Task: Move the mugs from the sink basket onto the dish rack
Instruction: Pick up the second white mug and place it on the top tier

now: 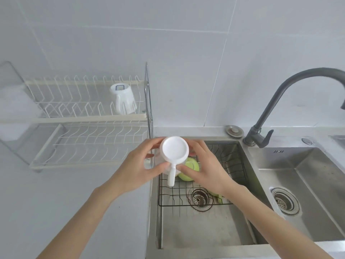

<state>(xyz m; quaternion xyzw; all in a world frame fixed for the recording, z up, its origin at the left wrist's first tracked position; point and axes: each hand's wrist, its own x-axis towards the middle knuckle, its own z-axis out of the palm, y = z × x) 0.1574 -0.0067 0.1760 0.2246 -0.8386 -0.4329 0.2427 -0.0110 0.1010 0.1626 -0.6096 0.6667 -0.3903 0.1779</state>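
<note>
I hold a white mug (175,150) upside down, base towards me and handle pointing down at me, above the left edge of the sink. My left hand (138,171) grips its left side and my right hand (207,169) its right side. Under the mug, a green mug (190,170) lies in the black wire sink basket (233,165), partly hidden by my right hand. Another white mug (124,100) stands upside down on the upper tier of the white wire dish rack (84,116) at the left.
A second green item (217,196) peeks out beneath my right wrist in the basket. The dish rack's lower tier (89,146) holds nothing. A dark grey faucet (280,101) arches over the right basin (308,184). Grey counter (56,193) lies at the left.
</note>
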